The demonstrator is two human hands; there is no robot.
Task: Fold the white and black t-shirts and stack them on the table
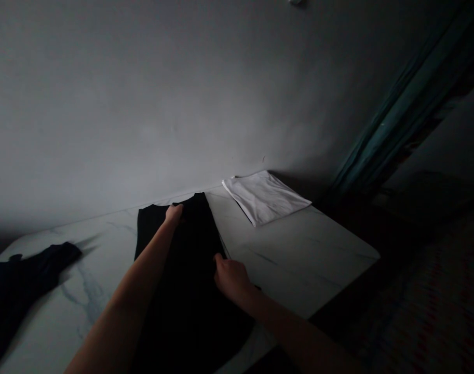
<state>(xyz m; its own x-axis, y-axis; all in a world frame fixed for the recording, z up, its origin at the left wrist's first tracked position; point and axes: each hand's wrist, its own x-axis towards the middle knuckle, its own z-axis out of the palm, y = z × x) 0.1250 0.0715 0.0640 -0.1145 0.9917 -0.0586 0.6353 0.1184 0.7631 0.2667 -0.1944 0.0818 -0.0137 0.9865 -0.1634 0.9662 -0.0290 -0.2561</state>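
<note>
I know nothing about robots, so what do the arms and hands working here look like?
These are a person's own, not a machine's. The left forearm and right forearm are bare, with no sleeve, cable or marking in sight. The left grip and right grip are ungloved human hands; it is too dim to rule out a small ring.

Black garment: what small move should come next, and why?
I'd probably ease the right-hand side edge of the black garment inward. The right hand seems to pinch that edge partway along, while the left hand is at the far end, near the neckline, where it could steady the cloth. The garment lies spread out, unlike the neat, flat white cloth.
</note>
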